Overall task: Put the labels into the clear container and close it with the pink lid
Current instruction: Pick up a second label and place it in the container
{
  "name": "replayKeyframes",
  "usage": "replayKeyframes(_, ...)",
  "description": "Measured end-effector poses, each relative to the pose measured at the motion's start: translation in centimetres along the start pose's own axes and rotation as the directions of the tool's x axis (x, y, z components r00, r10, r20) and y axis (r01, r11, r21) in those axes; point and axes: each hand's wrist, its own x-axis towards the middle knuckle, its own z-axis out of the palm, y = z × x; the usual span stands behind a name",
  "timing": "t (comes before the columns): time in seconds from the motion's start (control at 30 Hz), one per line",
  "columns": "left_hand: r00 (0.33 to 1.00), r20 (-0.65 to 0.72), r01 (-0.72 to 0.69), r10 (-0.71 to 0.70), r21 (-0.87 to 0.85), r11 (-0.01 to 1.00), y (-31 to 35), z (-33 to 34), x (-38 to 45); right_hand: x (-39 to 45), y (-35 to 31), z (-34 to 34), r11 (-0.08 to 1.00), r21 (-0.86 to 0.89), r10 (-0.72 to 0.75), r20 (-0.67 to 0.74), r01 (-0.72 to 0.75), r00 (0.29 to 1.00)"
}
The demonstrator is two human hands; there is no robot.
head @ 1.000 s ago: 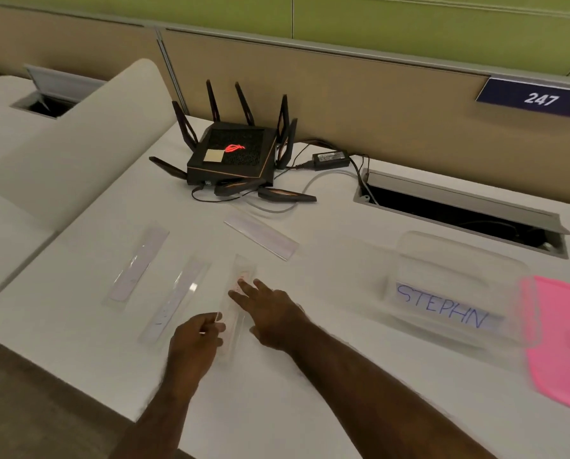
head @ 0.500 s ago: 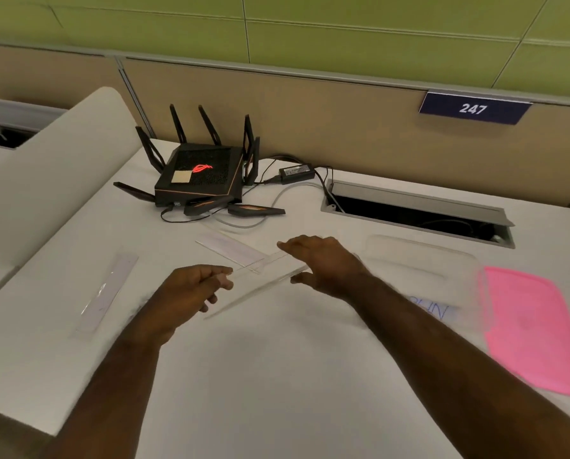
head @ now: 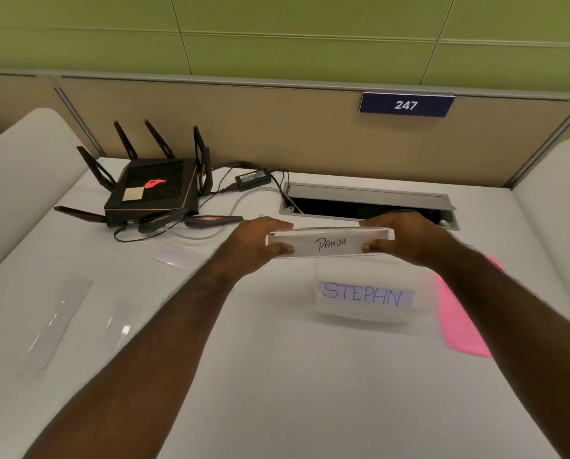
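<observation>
1. Two hands hold one label between them: the left hand [head: 253, 245] pinches its left end and the right hand [head: 409, 241] pinches its right end, thumbs on the near face.
2. That PANDA label [head: 330, 244] is a long clear strip with a white card reading "PANDA"; it is held level in the air, just above the far rim of the clear container [head: 364, 313].
3. Standing on the white desk [head: 277, 376], the clear container already shows a card reading "STEPHN" [head: 364, 295] through its near wall; its outline is blurred, so its exact edges are hard to make out.
4. Just right of the container, the pink lid [head: 459, 326] lies flat on the desk, partly hidden by the right forearm.
5. Three more clear labels lie on the desk to the left: one near the left edge [head: 56, 323], one beside it [head: 121, 321], one farther back [head: 174, 258].
6. At the back left of the desk stands a black router [head: 152, 193], with a cable hatch [head: 366, 200] to its right.
</observation>
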Motion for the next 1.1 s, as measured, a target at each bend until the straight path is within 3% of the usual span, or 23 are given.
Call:
replayKeyframes(0.13,0.999,0.053,-0.001,-0.005,0.115,0.993,1.1,3.7,2.6,-1.1,3.8,-0.5,0.994,-0.095,0.047,-0.059,-0.053,0.997)
replayKeyframes(0.3,0.993,0.070,-0.117,0.100,0.311,0.943,3.4,7.0,4.7,-2.3,6.9,0.6,0.948,-0.269,0.141,-0.122,-0.169,0.983)
replayKeyframes(0.53,0.984,0.123,-0.181,0.132,0.696,0.695,4.7,11.1,6.1,-2.1,9.1,3.3,0.848,-0.493,0.141,-0.142,-0.193,0.980)
replayKeyframes(0.83,0.975,0.205,-0.221,0.088,0.829,0.514,5.2,13.6,6.5,-0.5,9.0,6.5,0.737,-0.664,0.096,-0.083,-0.126,0.992)
replayKeyframes(1.1,0.952,0.299,-0.294,0.065,0.831,0.472,4.9,15.9,7.2,-0.1,9.2,8.0,0.688,-0.719,0.146,0.003,-0.100,0.989)
